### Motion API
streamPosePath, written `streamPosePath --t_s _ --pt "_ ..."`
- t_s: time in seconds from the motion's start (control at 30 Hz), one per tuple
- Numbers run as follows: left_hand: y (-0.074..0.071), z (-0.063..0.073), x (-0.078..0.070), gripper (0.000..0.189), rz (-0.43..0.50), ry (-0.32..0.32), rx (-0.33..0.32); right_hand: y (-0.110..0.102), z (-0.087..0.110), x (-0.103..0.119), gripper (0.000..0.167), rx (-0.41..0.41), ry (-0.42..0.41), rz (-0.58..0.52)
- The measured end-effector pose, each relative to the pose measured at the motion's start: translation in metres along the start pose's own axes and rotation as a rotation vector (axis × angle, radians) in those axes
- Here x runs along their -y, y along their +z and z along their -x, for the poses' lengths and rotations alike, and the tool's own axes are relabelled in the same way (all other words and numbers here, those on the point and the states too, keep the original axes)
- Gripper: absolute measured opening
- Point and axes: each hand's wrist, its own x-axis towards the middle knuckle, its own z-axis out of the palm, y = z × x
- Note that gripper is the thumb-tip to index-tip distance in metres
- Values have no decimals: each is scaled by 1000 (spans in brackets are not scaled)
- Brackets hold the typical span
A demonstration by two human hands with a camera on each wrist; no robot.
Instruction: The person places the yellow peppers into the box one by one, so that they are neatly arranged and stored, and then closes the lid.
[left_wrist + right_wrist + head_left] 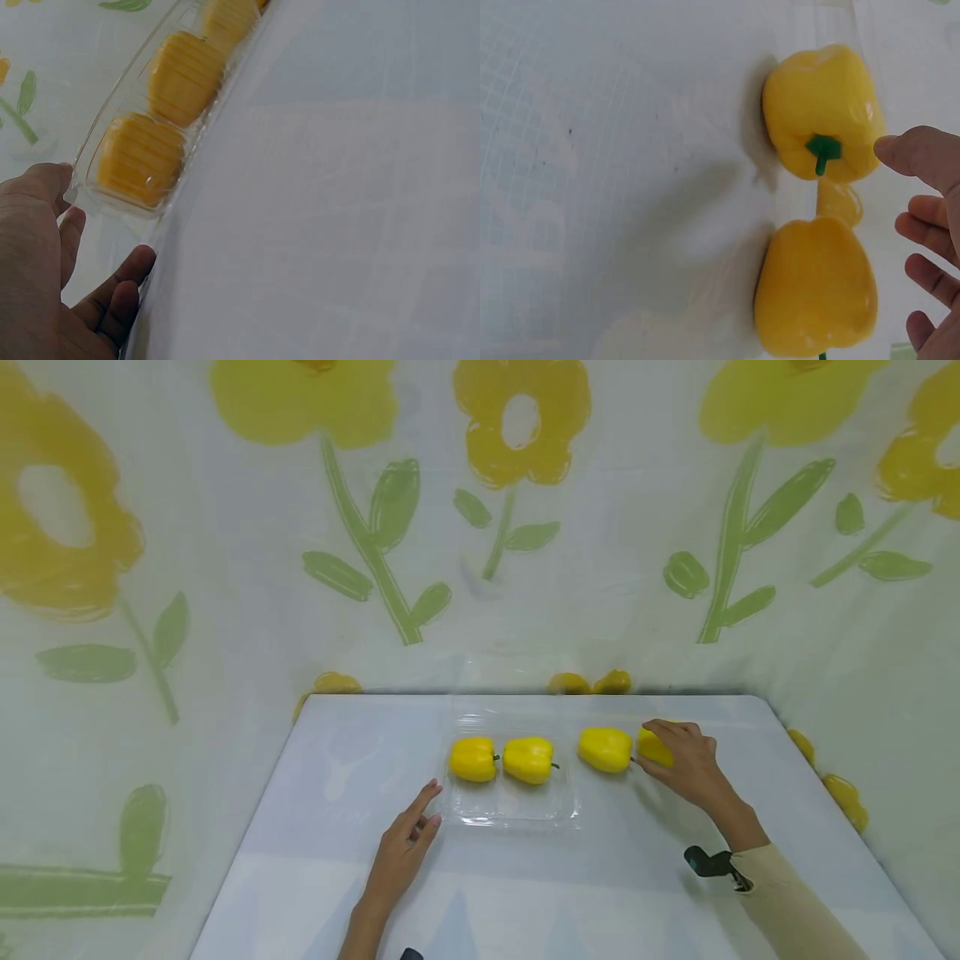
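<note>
Head view: my left hand (400, 847), loosely spread and gripping nothing, is beside the clear tray (483, 820) with two peppers (472, 760), which a nudge could slide. Past the loose middle pepper (604, 750), my right hand (693, 766) curves relaxed fingers about the end pepper (654, 747), ungripped; a bump could roll it over the table's (300, 860) back edge, though the front offers room.

No word, label, brand, number or sign could be read in any of the three views; toward the left edge of the white table (525, 885), a pale mark (339, 779) showed, too faint to make out as lettering
</note>
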Motion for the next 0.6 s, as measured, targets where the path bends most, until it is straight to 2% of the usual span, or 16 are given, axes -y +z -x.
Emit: streamPosePath --t_s 0.27,0.6 --pt "0 0 -3 48 2 -15 -4 -1 3 -14 59 -30 28 20" --pt "0 0 -5 48 12 -34 0 -3 4 -27 67 -25 75 33"
